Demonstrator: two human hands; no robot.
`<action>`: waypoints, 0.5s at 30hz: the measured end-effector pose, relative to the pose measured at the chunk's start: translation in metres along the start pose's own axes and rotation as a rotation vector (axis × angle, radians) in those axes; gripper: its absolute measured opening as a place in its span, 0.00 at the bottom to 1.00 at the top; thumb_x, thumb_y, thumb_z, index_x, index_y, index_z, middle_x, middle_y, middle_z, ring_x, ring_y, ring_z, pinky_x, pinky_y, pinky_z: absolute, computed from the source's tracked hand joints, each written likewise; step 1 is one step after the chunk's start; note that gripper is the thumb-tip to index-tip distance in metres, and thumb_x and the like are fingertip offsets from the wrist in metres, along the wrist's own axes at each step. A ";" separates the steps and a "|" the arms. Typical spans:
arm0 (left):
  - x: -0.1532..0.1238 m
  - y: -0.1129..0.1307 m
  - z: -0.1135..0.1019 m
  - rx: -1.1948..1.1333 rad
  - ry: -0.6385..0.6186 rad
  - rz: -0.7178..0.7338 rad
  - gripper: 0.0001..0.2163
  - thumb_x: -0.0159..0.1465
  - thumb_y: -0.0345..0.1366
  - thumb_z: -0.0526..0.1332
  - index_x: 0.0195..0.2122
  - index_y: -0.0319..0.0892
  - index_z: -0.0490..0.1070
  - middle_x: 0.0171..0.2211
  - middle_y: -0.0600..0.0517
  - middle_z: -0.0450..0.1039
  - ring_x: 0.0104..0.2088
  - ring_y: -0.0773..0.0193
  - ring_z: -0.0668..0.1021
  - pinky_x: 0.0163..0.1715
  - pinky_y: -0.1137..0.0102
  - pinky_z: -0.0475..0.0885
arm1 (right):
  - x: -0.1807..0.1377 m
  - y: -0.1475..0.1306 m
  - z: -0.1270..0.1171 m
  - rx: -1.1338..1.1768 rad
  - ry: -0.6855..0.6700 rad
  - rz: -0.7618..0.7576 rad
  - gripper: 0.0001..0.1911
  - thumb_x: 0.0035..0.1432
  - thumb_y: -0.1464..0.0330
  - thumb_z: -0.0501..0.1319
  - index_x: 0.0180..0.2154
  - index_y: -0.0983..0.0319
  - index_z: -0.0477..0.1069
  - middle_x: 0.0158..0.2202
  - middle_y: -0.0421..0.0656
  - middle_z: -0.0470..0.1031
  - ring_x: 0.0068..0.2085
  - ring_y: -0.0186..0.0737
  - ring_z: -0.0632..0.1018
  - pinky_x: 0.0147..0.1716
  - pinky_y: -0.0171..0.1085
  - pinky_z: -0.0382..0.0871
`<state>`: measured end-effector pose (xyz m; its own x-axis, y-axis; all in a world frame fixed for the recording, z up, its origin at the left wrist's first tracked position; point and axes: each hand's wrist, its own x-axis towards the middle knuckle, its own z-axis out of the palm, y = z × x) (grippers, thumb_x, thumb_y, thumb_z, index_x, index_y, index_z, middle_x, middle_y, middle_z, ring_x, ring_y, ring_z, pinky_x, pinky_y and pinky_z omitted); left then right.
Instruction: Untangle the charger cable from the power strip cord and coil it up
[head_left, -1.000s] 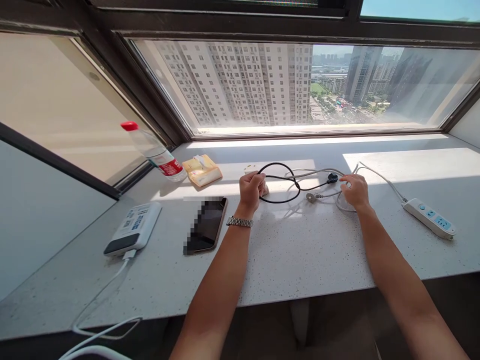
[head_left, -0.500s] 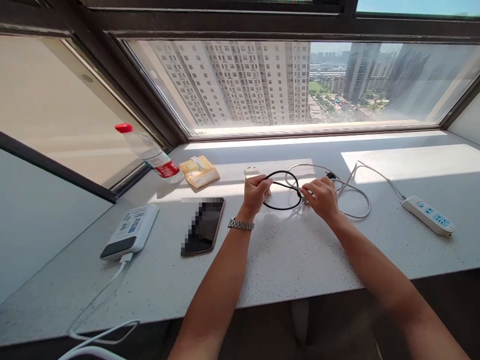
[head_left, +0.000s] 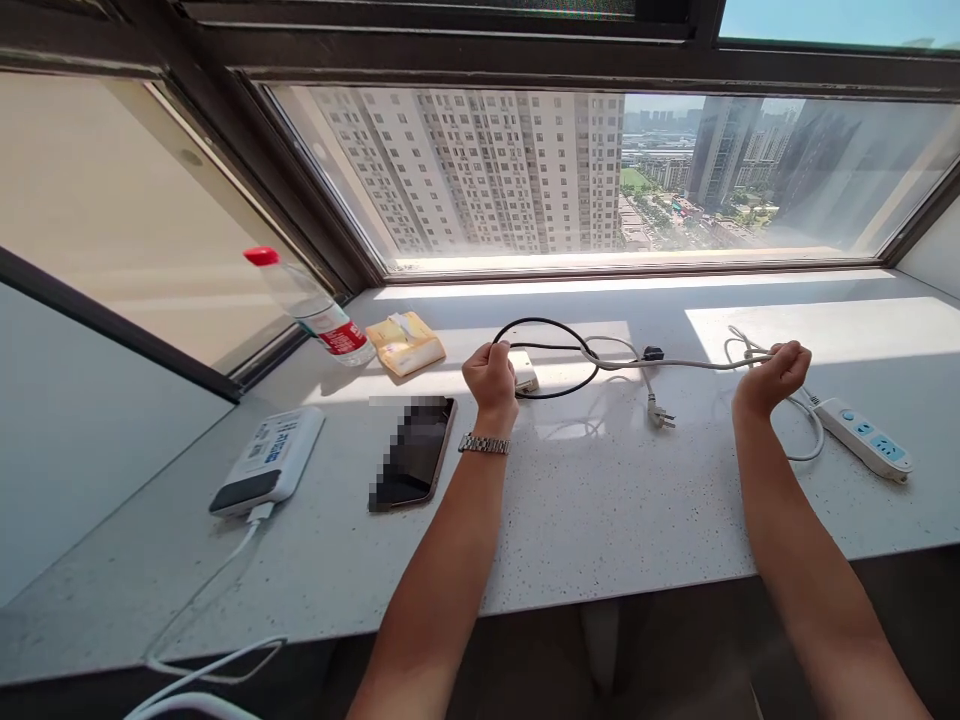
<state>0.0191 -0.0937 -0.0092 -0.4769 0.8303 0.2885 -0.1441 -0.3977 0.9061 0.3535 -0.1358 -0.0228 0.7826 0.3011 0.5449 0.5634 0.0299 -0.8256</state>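
Note:
My left hand [head_left: 491, 378] is closed around a black cable [head_left: 559, 396], which forms a loop on its right side. My right hand [head_left: 772, 373] grips a whitish cable [head_left: 686, 364] over the counter's right half. Stretched between the hands, the two cables cross and appear linked at the loop's right end. A black plug [head_left: 653, 354] is just behind the pale cable, and a white plug [head_left: 660, 413] with bare prongs is in front of it. Partly hidden behind my left hand is a small cream-coloured block [head_left: 525, 371].
A white power strip [head_left: 864, 440] lies at the right with cable coils beside it. On the left are a phone [head_left: 424, 455], a white power bank [head_left: 270, 455] with a cable plugged in, a tissue pack [head_left: 406, 345] and a red-capped bottle [head_left: 326, 325]. A window [head_left: 480, 180] borders the counter [head_left: 600, 530].
My right hand has moved well to the right, pulling the whitish cable out into a nearly straight line. My left hand has shifted slightly left, still holding the black cable.

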 end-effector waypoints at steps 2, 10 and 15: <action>-0.001 0.001 0.000 -0.018 -0.030 0.026 0.20 0.55 0.34 0.61 0.15 0.44 0.48 0.10 0.63 0.45 0.12 0.76 0.51 0.12 0.75 0.49 | -0.006 0.004 0.004 -0.033 -0.080 -0.010 0.16 0.65 0.61 0.41 0.27 0.57 0.56 0.28 0.48 0.66 0.38 0.48 0.68 0.41 0.48 0.63; -0.023 -0.002 0.011 0.179 -0.259 0.193 0.21 0.57 0.36 0.62 0.15 0.43 0.48 0.13 0.60 0.46 0.15 0.74 0.53 0.15 0.74 0.50 | -0.075 -0.046 0.008 -0.411 -0.769 -0.352 0.16 0.63 0.59 0.54 0.40 0.63 0.74 0.45 0.53 0.76 0.52 0.56 0.68 0.51 0.51 0.57; -0.034 -0.004 0.017 0.205 -0.455 0.135 0.22 0.61 0.47 0.61 0.17 0.44 0.53 0.12 0.60 0.51 0.14 0.72 0.58 0.15 0.73 0.54 | -0.123 -0.077 0.017 -0.324 -1.138 -0.414 0.20 0.62 0.57 0.58 0.48 0.65 0.71 0.44 0.52 0.76 0.44 0.48 0.74 0.38 0.39 0.64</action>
<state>0.0509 -0.1138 -0.0179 -0.0479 0.8810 0.4707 0.0870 -0.4658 0.8806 0.2088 -0.1588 -0.0289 -0.0500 0.9813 0.1858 0.8777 0.1319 -0.4607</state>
